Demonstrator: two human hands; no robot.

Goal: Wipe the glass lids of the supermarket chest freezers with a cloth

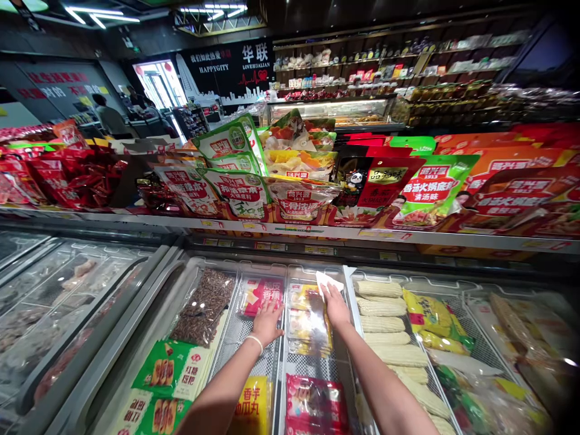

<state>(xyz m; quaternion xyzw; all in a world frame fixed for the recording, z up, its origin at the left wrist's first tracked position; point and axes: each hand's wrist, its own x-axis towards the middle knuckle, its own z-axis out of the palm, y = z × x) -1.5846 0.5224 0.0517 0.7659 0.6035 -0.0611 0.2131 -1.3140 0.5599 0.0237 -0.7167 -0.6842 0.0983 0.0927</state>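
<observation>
My right hand (336,307) presses a folded white cloth (328,281) against the glass freezer lid (267,360), near its far edge. Whether the cloth is fabric or paper I cannot tell. My left hand (267,324) rests on the same glass with its fingers spread, holding nothing; a light band circles the wrist. Beneath the glass, close to the left hand, lies a pink and red packet (260,294). Yellow and white packets (301,320) lie below the right hand, and red packets (316,402) are nearer to me.
Beyond the lid runs a shelf edge (290,228) lined with seasoning pouches (240,193). Another freezer (77,290) stands at the left. Pale corn cobs (385,326) and yellow bags (430,314) lie under glass on the right. A person (109,115) is in the far left background.
</observation>
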